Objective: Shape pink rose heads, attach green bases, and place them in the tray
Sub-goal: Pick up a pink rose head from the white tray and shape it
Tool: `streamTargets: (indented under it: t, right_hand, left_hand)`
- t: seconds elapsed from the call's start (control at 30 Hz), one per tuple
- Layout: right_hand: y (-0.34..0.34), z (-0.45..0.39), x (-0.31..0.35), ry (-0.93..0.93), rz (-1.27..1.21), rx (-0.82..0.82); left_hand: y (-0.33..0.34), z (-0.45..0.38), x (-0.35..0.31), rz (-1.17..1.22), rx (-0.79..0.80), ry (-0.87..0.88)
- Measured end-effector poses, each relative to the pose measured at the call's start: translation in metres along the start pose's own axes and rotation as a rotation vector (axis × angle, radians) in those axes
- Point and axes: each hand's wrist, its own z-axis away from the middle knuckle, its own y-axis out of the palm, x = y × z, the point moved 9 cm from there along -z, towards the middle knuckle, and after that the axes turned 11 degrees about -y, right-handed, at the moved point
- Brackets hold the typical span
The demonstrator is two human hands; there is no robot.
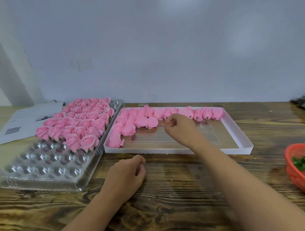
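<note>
While my right hand (178,125) reaches into the white box (237,134), fingers curled near the unshaped buds (141,121), I cannot tell whether it holds one. My left hand (128,175) rests loosely curled on the table (170,194), holding nothing. Finished roses (78,126) fill the clear tray (45,170).

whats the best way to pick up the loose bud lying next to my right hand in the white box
Judging by its pose, take the bud across its rounded pink body, coming from above with thumb and fingers on either side. It lies on its side in the white box, touching the bud to its left, so the free right side, nearest the right hand, gives room.
</note>
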Motion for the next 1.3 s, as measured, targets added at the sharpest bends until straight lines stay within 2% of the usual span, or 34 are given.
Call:
streamTargets:
  t: [0.23, 0.3, 0.63, 1.07, 1.3]
  right_hand:
    - [0.067, -0.055, -0.019, 0.031, 0.216, 0.280]
    - [0.082, -0.061, -0.026, 0.058, 0.231, 0.309]
    - [0.086, -0.079, -0.032, 0.038, 0.210, 0.211]
    - [0.063, -0.070, -0.051, 0.052, 0.184, 0.212]
    - [0.050, -0.062, -0.050, 0.078, 0.216, 0.051]
  left_hand:
    - [-0.001, -0.001, 0.001, 0.034, 0.011, -0.020]
    - [-0.001, -0.001, 0.001, 0.040, 0.017, -0.011]
    - [0.002, -0.004, 0.003, 0.083, 0.039, -0.012]
    - [0.004, -0.005, 0.005, 0.093, 0.045, -0.012]
    - [0.002, -0.004, 0.002, 0.084, 0.056, -0.005]
